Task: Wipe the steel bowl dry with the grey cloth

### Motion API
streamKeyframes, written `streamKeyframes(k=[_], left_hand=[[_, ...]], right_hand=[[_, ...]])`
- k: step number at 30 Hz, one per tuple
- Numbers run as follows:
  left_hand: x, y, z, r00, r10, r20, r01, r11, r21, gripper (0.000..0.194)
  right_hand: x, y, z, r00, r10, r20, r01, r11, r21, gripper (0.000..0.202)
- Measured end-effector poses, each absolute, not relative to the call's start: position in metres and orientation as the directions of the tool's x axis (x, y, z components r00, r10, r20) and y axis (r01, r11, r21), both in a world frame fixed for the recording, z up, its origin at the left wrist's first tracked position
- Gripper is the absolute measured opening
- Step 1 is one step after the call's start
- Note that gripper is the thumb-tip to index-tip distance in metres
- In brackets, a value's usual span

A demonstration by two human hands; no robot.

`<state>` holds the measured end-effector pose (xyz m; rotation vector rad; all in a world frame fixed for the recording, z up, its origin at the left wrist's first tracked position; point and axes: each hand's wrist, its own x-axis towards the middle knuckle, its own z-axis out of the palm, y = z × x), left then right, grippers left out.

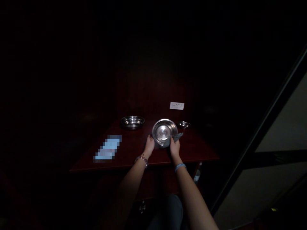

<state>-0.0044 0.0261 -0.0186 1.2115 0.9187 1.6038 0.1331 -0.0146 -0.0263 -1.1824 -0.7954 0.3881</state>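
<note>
On my feed the tilted bowl is over the table, its inside facing me. My left hand grips its left rim; my right hand pinches a gray cloth against its lower right edge. Beyond, I see a wide dish leftward, a small dish rightward and a wall socket.

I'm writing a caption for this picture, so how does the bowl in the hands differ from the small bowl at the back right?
The held bowl looks clearly larger than the small bowl. The held bowl is tilted with its inside facing the camera, while the small bowl sits upright on the table. The left hand and right hand, with a cloth, are at the held bowl; neither touches the small bowl. Both are shiny metal.
</note>
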Motion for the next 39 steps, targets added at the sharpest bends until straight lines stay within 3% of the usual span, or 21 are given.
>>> streamKeyframes(k=[5,39], left_hand=[[-0.004,0.021,-0.013,-0.13,0.959,0.252,-0.199,-0.274,0.941,0.007],[-0.006,0.031,-0.021,-0.126,0.933,0.338,-0.18,-0.356,0.917,0.005]], right_hand=[[0.134,-0.014,-0.026,0.679,0.649,0.342,0.127,0.355,-0.926,0.03],[0.134,-0.015,-0.025,0.681,0.657,0.323,0.124,0.332,-0.935,0.028]])
